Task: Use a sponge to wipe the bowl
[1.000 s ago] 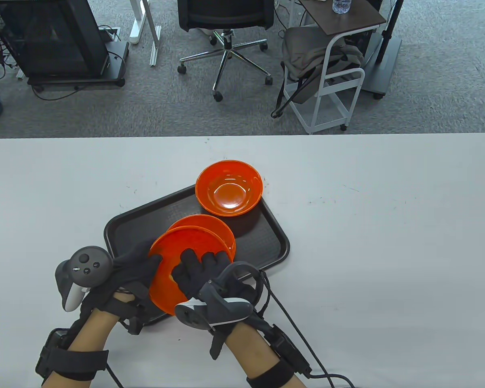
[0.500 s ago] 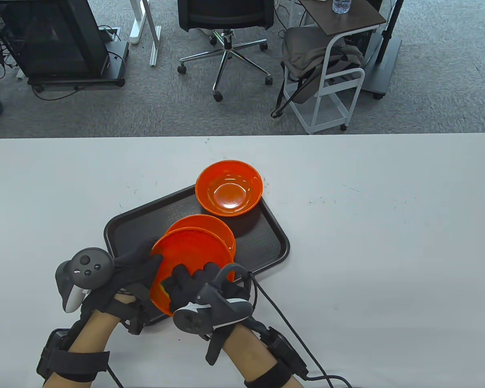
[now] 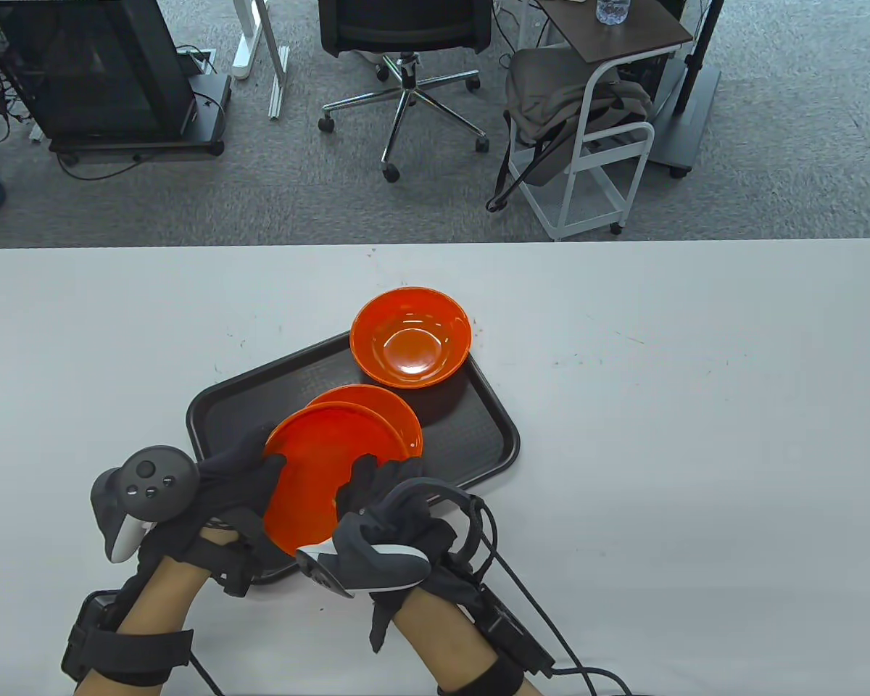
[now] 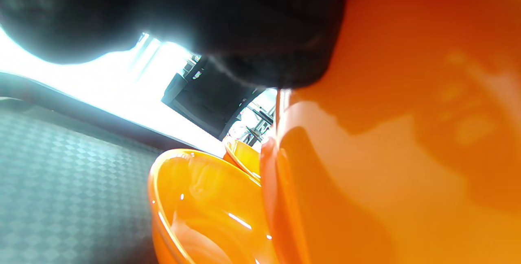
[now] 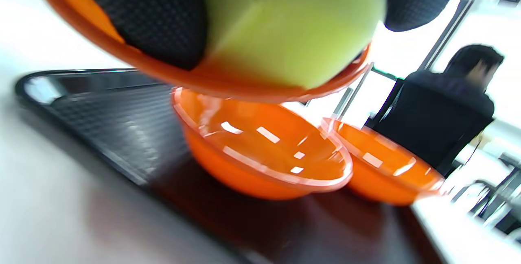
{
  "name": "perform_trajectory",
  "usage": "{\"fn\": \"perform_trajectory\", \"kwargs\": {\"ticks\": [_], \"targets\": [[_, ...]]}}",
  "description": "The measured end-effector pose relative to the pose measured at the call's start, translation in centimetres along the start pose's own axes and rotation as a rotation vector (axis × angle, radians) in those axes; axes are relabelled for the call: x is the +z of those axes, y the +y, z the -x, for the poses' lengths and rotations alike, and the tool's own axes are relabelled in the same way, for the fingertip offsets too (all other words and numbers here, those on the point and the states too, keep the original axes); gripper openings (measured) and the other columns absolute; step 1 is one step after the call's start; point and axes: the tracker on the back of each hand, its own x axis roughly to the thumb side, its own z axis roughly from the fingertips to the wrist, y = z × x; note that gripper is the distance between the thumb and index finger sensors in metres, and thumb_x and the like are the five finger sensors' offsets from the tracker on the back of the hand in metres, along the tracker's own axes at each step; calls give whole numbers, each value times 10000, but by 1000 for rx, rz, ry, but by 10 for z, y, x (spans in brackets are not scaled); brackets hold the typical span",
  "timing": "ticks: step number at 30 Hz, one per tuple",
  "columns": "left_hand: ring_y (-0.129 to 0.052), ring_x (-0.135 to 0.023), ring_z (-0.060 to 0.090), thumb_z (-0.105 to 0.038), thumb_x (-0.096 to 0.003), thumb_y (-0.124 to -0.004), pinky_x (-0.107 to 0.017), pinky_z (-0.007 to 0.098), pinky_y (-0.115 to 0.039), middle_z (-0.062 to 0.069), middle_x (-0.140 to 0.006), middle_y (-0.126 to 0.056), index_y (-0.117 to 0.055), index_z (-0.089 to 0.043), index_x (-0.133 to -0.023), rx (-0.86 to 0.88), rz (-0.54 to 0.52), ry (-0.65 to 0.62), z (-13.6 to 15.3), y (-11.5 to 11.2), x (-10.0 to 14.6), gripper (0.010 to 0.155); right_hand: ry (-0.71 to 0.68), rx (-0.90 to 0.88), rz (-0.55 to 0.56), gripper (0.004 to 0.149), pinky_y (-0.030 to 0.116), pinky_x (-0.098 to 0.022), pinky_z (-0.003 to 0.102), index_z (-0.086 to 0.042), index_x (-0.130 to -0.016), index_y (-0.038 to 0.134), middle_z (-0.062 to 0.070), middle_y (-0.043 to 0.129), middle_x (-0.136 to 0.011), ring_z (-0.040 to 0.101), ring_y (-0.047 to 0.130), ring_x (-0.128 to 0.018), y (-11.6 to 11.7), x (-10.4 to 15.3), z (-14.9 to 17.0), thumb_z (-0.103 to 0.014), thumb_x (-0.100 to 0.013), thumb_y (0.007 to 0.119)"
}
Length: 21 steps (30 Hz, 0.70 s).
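Note:
My left hand (image 3: 239, 482) grips an orange bowl (image 3: 319, 471) by its left rim and holds it tilted above the black tray (image 3: 493, 442). The bowl's outer wall fills the left wrist view (image 4: 407, 154). My right hand (image 3: 377, 500) holds a yellow-green sponge (image 5: 285, 24) and presses it inside the held bowl (image 5: 101, 40) at its lower right. The sponge is hidden under the hand in the table view. A second orange bowl (image 3: 399, 417) sits on the tray just behind the held one. A third orange bowl (image 3: 411, 337) stands at the tray's far corner.
The tray lies on a white table (image 3: 696, 435). Beyond the table's far edge are an office chair (image 3: 406, 43), a white cart (image 3: 602, 159) and a dark cabinet (image 3: 94, 72) on grey carpet.
My right hand with the sponge has slid from the bowl's middle to its lower left, then to its lower right. The left hand has held the bowl in place, tilting it slightly.

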Motion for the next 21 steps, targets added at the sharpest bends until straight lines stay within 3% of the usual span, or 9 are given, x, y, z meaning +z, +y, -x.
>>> {"fn": "perform_trajectory", "kwargs": {"ticks": [3, 6, 10, 14, 18, 21], "targets": [[-986, -78, 111, -434, -496, -818, -156, 358, -923, 69, -372, -985, -793, -146, -927, 2, 9, -8, -1, 0, 0, 519, 32, 33, 116, 484, 677, -556, 652, -193, -884, 743, 209, 742, -1010, 439, 858, -798, 2, 1, 5, -462, -498, 860], [-986, -76, 108, -437, -497, -817, -154, 356, -924, 67, -368, -986, -795, -144, -925, 39, 38, -18, -2, -5, 0, 520, 66, -14, 252, 478, 706, -527, 628, -174, -882, 740, 206, 856, -917, 414, 938, -665, 0, 4, 10, -475, -518, 815], [-989, -81, 107, -437, -500, -810, -158, 355, -926, 62, -374, -987, -789, -149, -930, 81, 69, -30, -5, -13, 0, 518, 52, -96, 335, 493, 735, -487, 609, -142, -867, 754, 221, 898, -858, 365, 990, -552, -3, 4, 6, -497, -527, 773], [-989, -83, 102, -440, -501, -806, -160, 351, -927, 58, -377, -987, -787, -151, -931, 55, 68, -37, -6, -14, 0, 518, 3, -156, 310, 536, 724, -494, 614, -134, -886, 730, 229, 863, -894, 375, 971, -578, -2, 2, 1, -516, -514, 790], [-990, -80, 100, -443, -498, -807, -156, 350, -929, 57, -372, -988, -789, -145, -928, 8, 53, -24, -4, -13, -1, 523, -58, -245, 40, 695, 688, -534, 616, -87, -989, 508, 287, 580, -1053, 431, 852, -734, 7, -4, -1, -417, -493, 866], [-990, -82, 100, -446, -500, -805, -159, 350, -929, 57, -374, -988, -790, -148, -929, -7, 62, -24, -4, -15, 0, 522, -101, -309, 95, 624, 709, -516, 599, -89, -980, 533, 290, 607, -1038, 422, 871, -710, 12, -3, 1, -337, -501, 846]]}}
